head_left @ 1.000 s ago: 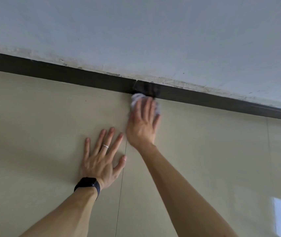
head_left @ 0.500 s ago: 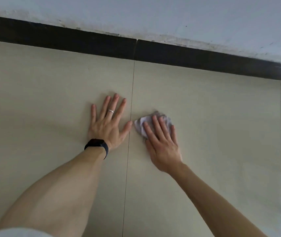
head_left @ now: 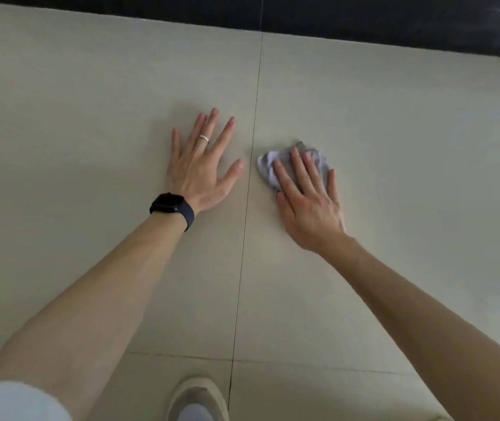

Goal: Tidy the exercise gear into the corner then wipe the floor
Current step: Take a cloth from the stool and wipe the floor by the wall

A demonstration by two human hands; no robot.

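Drew the crumpled cloth (head_left: 268,165) back from the black skirting board (head_left: 364,22) along the top edge to a spot right of centre, just beside the vertical grout line (head_left: 250,177). Pressed it down under the right hand (head_left: 309,205), fingers straight and flat across it, none seen curled round it. Left the left hand (head_left: 200,171) splayed flat on the floor tile (head_left: 394,147) left of that line, holding nothing, seemingly as a prop. Suggested a wiping stroke carried from the skirting edge onto open tile. Showed no exercise gear, so could not check the tidying.

Looked thin, soft and bunched, pale lilac-white, with folds poking out beyond the fingertips. Wiped over glossy beige tiles, hard and smooth, with thin dark joints. Noted a black watch (head_left: 171,208), a plain silver ring (head_left: 203,138), a pale shoe (head_left: 197,396) toe at bottom centre and a white sleeve (head_left: 8,402) at lower left.
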